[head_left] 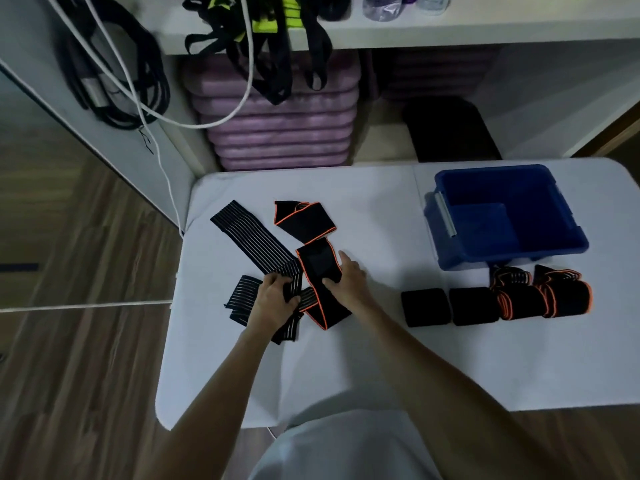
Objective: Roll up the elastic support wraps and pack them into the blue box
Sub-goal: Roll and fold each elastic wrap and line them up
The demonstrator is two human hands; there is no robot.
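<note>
Seen from above, two bare hands work on a white surface (346, 358). The left hand (273, 301) grips the bunched end of a black grey-striped wrap (256, 242), which stretches away to the far left. Just beside it, the right hand (348, 280) pinches an orange-edged black wrap (320, 268) that lies unrolled, crossing over the striped one. To the right of the hands sit four rolled wraps (495, 303) in a row. Beyond them stands the blue box (505, 216), open. Farther off, purple mats (277, 133) are stacked under a shelf (450, 27).
</note>
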